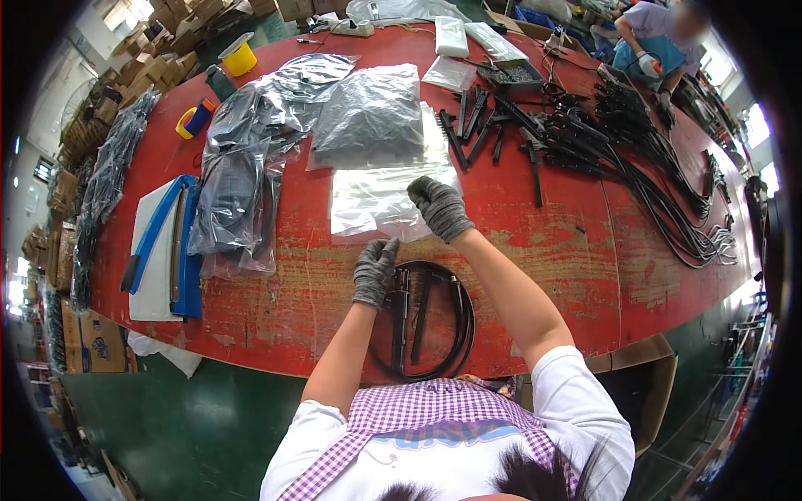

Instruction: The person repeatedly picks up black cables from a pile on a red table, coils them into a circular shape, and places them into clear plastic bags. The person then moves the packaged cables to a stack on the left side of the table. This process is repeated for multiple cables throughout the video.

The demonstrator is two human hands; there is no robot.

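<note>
Both my hands wear grey knit gloves. My left hand [373, 270] rests on the upper left of a coiled black cable with black bar parts [426, 321] that lies at the near edge of the red table [568, 250]. My right hand [440, 206] reaches forward and pinches the near edge of a stack of clear plastic bags [376, 200]. A filled grey bag [369, 117] lies on the far part of that stack.
Bagged black parts [238, 179] pile at the left beside a blue and white heat sealer [167, 246]. Loose black bars [493, 125] and many black cables [660, 179] cover the right. A yellow tape roll [239, 57] stands far left. Another person [660, 37] works at the far end.
</note>
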